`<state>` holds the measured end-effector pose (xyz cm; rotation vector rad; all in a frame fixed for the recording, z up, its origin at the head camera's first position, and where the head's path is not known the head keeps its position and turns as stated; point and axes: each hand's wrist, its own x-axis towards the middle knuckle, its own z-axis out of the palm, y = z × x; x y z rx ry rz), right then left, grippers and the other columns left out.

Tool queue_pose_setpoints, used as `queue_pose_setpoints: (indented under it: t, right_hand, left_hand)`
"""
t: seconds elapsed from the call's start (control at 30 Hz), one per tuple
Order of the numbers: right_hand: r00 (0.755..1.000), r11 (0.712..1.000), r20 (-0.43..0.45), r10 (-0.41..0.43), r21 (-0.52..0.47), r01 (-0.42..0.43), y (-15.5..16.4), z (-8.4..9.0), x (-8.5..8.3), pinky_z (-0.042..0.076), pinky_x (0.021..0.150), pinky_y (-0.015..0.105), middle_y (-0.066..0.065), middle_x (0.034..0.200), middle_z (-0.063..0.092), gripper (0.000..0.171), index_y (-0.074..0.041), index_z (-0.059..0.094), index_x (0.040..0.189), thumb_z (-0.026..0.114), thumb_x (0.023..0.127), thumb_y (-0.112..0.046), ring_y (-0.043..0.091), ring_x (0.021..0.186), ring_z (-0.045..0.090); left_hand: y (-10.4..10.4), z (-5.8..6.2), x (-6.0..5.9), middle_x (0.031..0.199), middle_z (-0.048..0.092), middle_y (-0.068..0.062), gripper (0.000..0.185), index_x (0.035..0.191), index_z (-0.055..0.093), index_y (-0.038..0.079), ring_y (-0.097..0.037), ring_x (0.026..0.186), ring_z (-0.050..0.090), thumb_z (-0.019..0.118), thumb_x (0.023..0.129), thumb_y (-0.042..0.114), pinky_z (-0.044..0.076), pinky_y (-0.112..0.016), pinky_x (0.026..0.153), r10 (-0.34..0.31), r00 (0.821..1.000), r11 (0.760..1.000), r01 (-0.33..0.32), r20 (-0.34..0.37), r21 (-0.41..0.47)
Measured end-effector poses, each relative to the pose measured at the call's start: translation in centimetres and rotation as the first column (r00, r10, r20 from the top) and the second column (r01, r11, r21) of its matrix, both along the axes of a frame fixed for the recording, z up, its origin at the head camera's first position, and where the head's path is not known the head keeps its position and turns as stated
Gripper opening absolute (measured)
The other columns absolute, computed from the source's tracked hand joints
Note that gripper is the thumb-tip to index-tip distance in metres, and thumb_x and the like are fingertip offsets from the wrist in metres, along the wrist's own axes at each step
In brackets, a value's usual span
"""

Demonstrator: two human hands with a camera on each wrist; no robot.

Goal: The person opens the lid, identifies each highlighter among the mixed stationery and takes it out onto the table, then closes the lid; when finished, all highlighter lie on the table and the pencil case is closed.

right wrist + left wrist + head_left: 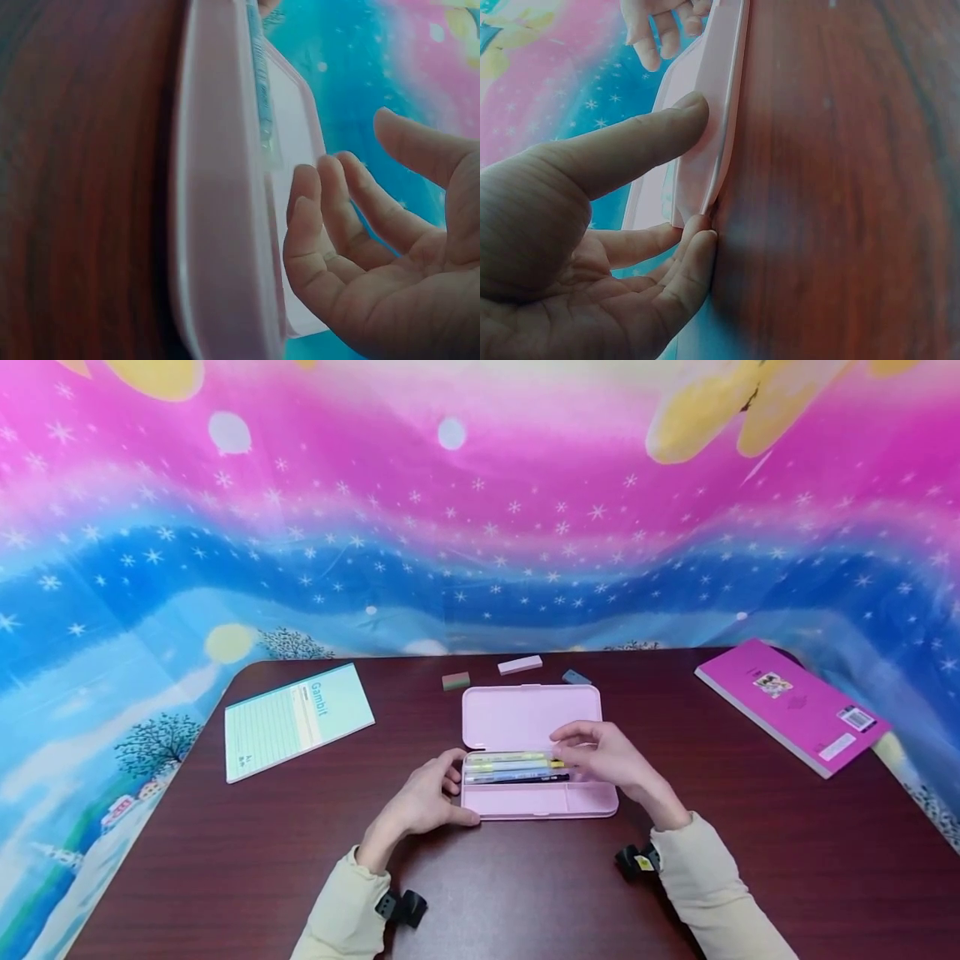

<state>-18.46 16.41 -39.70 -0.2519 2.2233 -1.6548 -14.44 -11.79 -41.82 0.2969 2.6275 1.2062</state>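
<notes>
My left hand [420, 802] pressed its thumb and fingers on the left end of the open pink pencil case [536, 802], steadying it on the table [225, 860]. My right hand [600, 756] hovered loose above the pens [513, 768], gripping nothing. The case looked light, hard and slippery, so I judged its short ends best for holding.

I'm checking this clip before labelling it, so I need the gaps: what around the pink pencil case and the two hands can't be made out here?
- Head view: the right hand covers the right ends of the pens in the pencil case, so contact is unclear.
- Head view: print on the pink book is too small to read.
- Left wrist view: the left hand fills the frame; the case interior is hidden edge-on.
- Right wrist view: near case wall blurred.
</notes>
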Motion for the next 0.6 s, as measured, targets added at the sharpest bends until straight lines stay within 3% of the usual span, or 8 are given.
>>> queue_pose_setpoints:
  t: [0.33,0.6]
  right_hand:
    - [0.991,0.987,-0.091,0.103,0.129,-0.091,-0.63,-0.36,0.36,0.048,0.059,0.027,0.010,0.088,0.065,0.027,0.005,0.065,0.108,0.068,0.088,-0.012,0.020,0.073,0.058]
    - [0.970,0.957,-0.176,0.167,0.264,-0.117,-0.73,-0.60,0.41,0.047,0.069,0.027,0.004,0.088,0.068,0.016,-0.002,0.072,0.095,0.069,0.088,-0.016,0.013,0.076,0.058]
  left_hand:
    - [-0.05,0.07,0.08,0.098,0.052,-0.006,0.079,0.130,0.049,0.007,-0.017,0.086,0.051,0.090,0.062,0.016,0.046,-0.030,0.071,-0.011,1.000,1.000,0.011,-0.005,0.011]
    - [-0.08,0.09,0.09,0.098,0.052,-0.005,0.079,0.130,0.049,0.007,-0.017,0.085,0.051,0.090,0.063,0.016,0.046,-0.030,0.071,-0.022,1.000,1.000,0.022,-0.004,0.008]
